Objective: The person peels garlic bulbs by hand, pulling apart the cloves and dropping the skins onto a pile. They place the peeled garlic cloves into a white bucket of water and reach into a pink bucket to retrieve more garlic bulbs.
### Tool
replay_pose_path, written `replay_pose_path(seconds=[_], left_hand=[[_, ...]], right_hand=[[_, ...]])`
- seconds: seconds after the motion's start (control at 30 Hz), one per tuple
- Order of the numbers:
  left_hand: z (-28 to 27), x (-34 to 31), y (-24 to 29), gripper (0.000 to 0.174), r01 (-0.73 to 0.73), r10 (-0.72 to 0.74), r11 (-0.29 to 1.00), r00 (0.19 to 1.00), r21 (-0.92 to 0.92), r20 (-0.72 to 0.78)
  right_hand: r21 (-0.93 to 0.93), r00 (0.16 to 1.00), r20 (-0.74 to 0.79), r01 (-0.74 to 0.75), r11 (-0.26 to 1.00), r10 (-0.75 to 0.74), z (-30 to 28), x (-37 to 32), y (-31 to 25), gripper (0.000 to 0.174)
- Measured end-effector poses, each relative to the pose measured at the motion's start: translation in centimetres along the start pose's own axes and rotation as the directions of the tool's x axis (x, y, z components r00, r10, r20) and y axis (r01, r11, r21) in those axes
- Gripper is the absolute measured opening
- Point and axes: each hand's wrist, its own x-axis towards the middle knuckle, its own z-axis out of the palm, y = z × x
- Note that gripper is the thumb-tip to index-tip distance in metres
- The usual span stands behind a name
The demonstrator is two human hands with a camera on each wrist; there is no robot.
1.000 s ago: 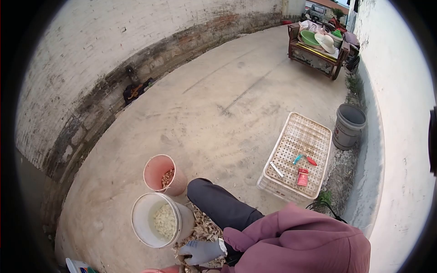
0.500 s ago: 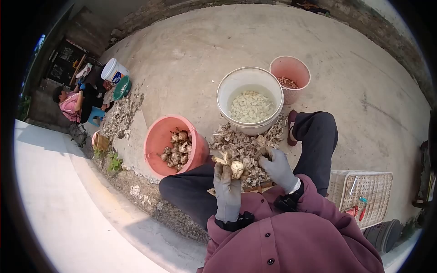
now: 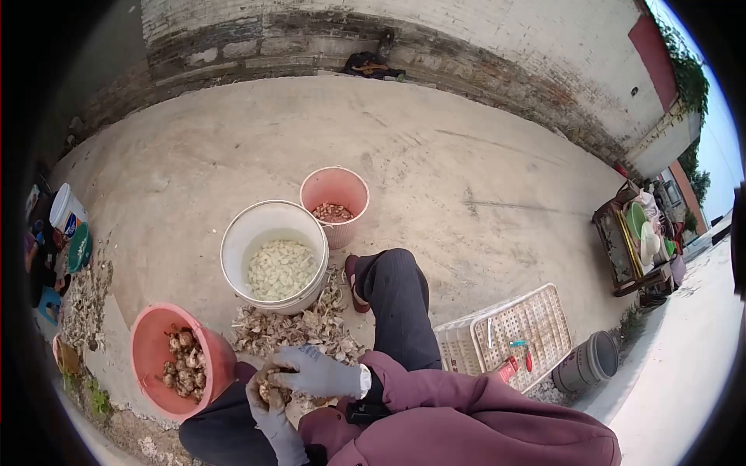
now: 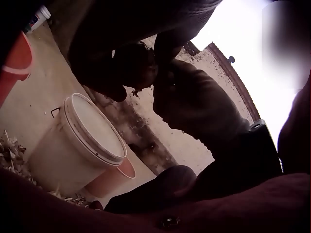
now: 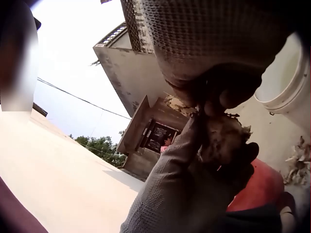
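Both hands, in grey work gloves, meet over the lap around one garlic bulb. My left hand holds the bulb from below, its fingers curled round it. From above, my right hand pinches at the bulb's top near the dry stem; its fingertips are partly hidden in shadow. A pink bucket of whole garlic bulbs tilts beside the left knee. Ahead stands a white bucket with peeled cloves in water. In the left wrist view the hands are dark silhouettes.
Dry garlic skins lie heaped before the white bucket. Beyond it is another pink bucket with reddish-brown pieces inside. A white plastic crate with small items on top and a grey bucket stand at the right. A loaded cart is farther off.
The head view swung from the right side down to the lap, then partly back right. Half a second ago the right hand was apart from the bulb; now it has closed in on it.
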Motion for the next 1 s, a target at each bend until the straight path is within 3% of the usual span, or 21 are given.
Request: replay_pose_path(seconds=[0.03,0.07,0.13,0.17,0.23,0.27,0.33,0.37,0.4,0.5,0.6,0.67,0.7,0.77,0.8,0.83,0.87,0.93,0.97,1.0], left_hand=[[-0.6,0.2,-0.4,0.044,0.000,0.000,0.999,1.000,0.034,0.015],[-1.1,0.0,-1.0,0.051,0.021,-0.010,0.985,0.998,0.169,-0.063],[-3.9,0.6,-4.1,0.056,-0.101,0.124,0.900,0.992,0.423,-0.027],[-3.5,0.7,-4.2,0.056,-0.210,0.245,0.839,0.969,0.501,-0.005],[-0.5,0.2,-0.4,0.043,-0.218,0.317,0.657,0.948,0.721,-0.003],[-0.7,0.3,-0.6,0.031,-0.248,0.344,0.599,0.938,0.762,0.035],[-1.0,0.6,-0.7,0.027,-0.216,0.344,0.582,0.939,0.784,0.004],[-0.6,0.9,-0.3,0.025,-0.242,0.401,0.465,0.915,0.851,0.041],[-0.7,0.8,-0.8,0.024,-0.230,0.407,0.431,0.913,0.872,0.040],[-0.3,0.5,-1.7,0.022,-0.199,0.461,0.370,0.887,0.907,0.006],[-1.2,1.0,-3.8,0.020,-0.211,0.510,0.468,0.858,0.858,-0.067],[-1.5,1.0,-5.5,0.019,-0.140,0.373,0.709,0.906,0.691,-0.199],[-0.7,1.0,-4.2,0.020,-0.145,0.402,0.669,0.895,0.729,-0.192],[-0.8,1.6,-5.4,0.016,-0.116,0.404,0.726,0.870,0.678,-0.283],[-0.4,2.1,-4.7,0.015,0.021,0.200,0.877,0.893,0.481,-0.404],[0.1,2.2,-3.6,0.012,0.044,0.025,0.988,0.901,0.148,-0.433],[0.4,2.7,-3.6,0.009,-0.048,0.031,0.999,0.890,-0.026,-0.456],[0.5,2.5,-3.6,0.008,-0.024,0.001,0.999,0.882,-0.044,-0.472],[0.3,2.3,-4.3,0.008,0.020,-0.042,0.999,0.861,-0.050,-0.507],[0.4,2.2,-4.1,0.009,0.063,-0.082,0.997,0.837,-0.054,-0.542]], right_hand=[[0.031,0.981,0.016,-0.192,0.981,0.191,-0.6,-0.2,-1.6,0.035],[0.047,0.984,-0.006,-0.176,0.983,0.177,0.1,-0.5,-1.3,0.035],[-0.099,0.957,0.002,-0.290,0.952,0.292,0.8,-0.5,0.3,0.030],[-0.137,0.962,-0.080,-0.270,0.953,0.261,1.1,-0.8,0.9,0.028],[-0.148,0.967,-0.118,-0.244,0.958,0.228,1.5,-1.1,0.4,0.025],[-0.092,0.966,-0.083,-0.251,0.964,0.243,0.9,-1.0,0.5,0.026],[0.078,0.930,-0.089,-0.350,0.933,0.356,1.1,-0.7,-0.5,0.020],[0.246,0.898,-0.083,-0.402,0.882,0.432,1.9,-0.9,0.5,0.018],[0.347,0.868,-0.069,-0.440,0.828,0.491,2.0,-0.8,0.2,0.017],[0.241,0.898,-0.092,-0.399,0.885,0.430,2.2,-1.4,1.3,0.017],[0.308,0.877,-0.128,-0.408,0.859,0.463,2.7,-1.4,2.5,0.017],[0.497,0.845,-0.104,-0.413,0.763,0.525,2.7,-1.8,2.3,0.017],[0.469,0.849,-0.108,-0.415,0.780,0.516,2.5,-1.7,2.0,0.018],[0.499,0.843,-0.125,-0.402,0.767,0.523,2.8,-1.6,2.4,0.018],[0.536,0.846,-0.134,-0.377,0.755,0.517,2.6,-1.9,2.8,0.018],[0.547,0.819,-0.142,-0.403,0.734,0.556,2.6,-2.1,2.8,0.018],[0.562,0.797,-0.143,-0.423,0.710,0.588,2.6,-2.0,2.8,0.018],[0.527,0.814,-0.157,-0.410,0.744,0.559,2.6,-2.3,2.8,0.019],[0.670,0.765,-0.135,-0.398,0.627,0.630,3.2,-2.7,3.3,0.020],[0.667,0.760,-0.134,-0.406,0.625,0.636,3.2,-2.8,2.9,0.020]])
